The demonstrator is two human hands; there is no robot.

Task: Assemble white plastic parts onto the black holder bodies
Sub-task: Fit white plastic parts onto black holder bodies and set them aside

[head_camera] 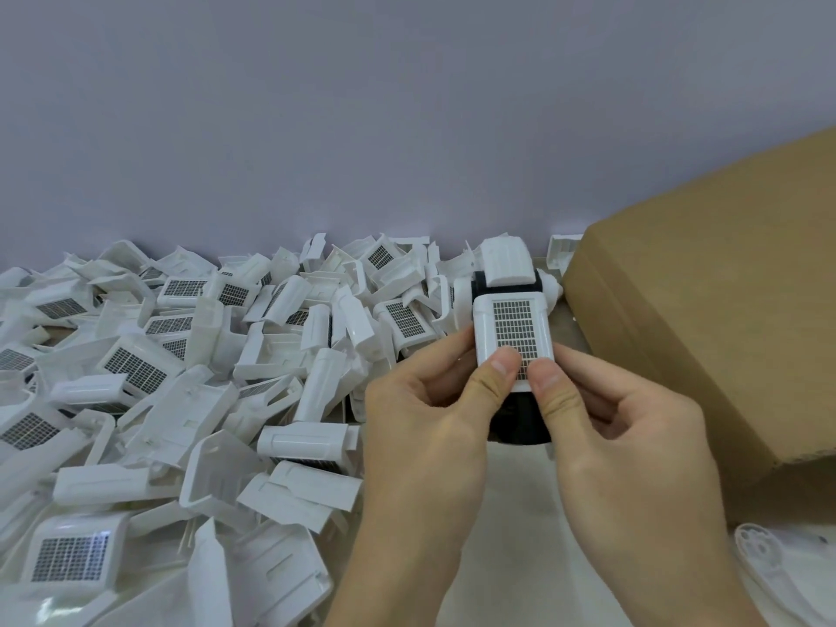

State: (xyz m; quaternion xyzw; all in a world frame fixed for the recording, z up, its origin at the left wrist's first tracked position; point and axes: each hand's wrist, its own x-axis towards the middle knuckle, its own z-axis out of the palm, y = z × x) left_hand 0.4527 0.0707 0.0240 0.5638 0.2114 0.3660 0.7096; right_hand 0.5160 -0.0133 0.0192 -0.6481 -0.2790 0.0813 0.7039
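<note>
Material: white moulded plastic, thin-walled and stiff; I judge each part light, a little slippery on its smooth faces, and able to crack or whiten at its clips if it is forced.
Left hand: nearest to the camera on its side; its grip is clenched on the assembly, the thumb lying on the lower left of the grid face, the other fingers curled behind.
Right hand: beside it; the same kind of grip, the thumb on the lower right of the grid face, the fingers wrapped under the black body.
White grid part: lies directly between the two thumbs and above them; its lower end is under the thumbs, its upper end free.
Black holder body: below and behind the white grid part, mostly hidden by the fingers; whether the part is fully seated on it, I cannot tell.
Where to hold: in my judgement by the long side edges and the solid rim; not on the printed grid, which may mark; pressure should be even from both thumbs.
White cap: on the far end of the same assembly, past a black band.
Pile of white parts: spreads over the tabletop to the left, near to far.
Cardboard box: to the right, just beyond the right hand.
</note>
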